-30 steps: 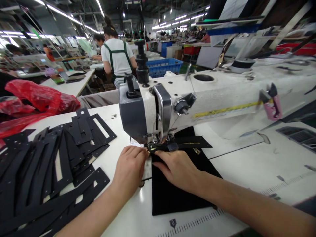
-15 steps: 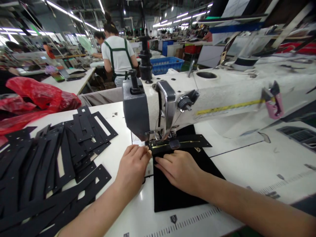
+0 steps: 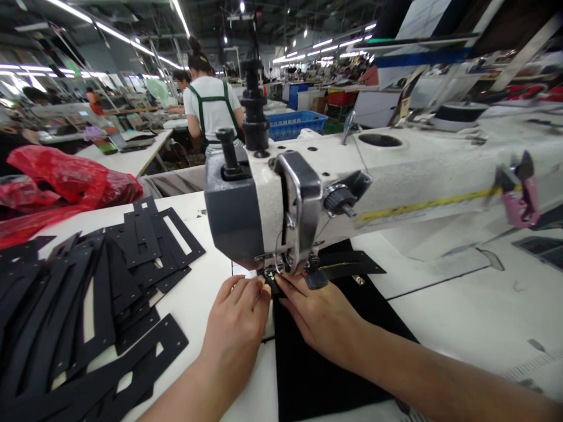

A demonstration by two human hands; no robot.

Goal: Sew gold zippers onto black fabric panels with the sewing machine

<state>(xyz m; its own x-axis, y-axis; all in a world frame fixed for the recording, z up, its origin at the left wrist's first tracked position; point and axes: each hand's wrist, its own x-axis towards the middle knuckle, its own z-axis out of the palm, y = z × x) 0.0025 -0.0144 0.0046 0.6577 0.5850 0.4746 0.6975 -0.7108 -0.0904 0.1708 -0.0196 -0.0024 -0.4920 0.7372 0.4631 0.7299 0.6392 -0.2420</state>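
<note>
as the left hand [image 3: 237, 331] and right hand [image 3: 328, 313] touch the black zipper strip [image 3: 356, 264], whether pinching i cannot tell, it crosses a black fabric panel [image 3: 321, 381] stretching toward the front edge of the bench [image 3: 444, 319].

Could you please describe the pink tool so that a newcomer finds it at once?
Find the white sewing machine. Follow the yellow strip along its near side rightward; at that strip's end is the pink tool, tips up, the only pink thing on the machine.
</note>
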